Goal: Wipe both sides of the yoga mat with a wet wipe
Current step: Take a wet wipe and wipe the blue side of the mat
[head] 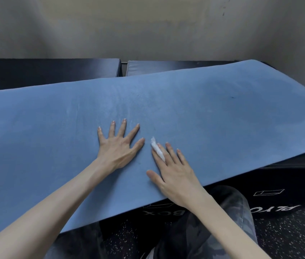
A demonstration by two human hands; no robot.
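A blue yoga mat [204, 109] lies spread across black boxes and fills the middle of the head view. My left hand [119, 144] lies flat on it with fingers spread, palm down. Just to its right, my right hand [174, 172] also lies on the mat with straight fingers. A small white wet wipe [157, 150] sticks out from under the right hand's index and middle fingers, pressed against the mat. Most of the wipe is hidden under the fingers.
Black padded plyo boxes [288, 176] carry the mat, with printed lettering on the near side. Two more dark boxes [50, 71] stand behind, against a pale wall. A speckled dark floor [288, 234] and my knees in grey trousers [230, 200] are below the mat's near edge.
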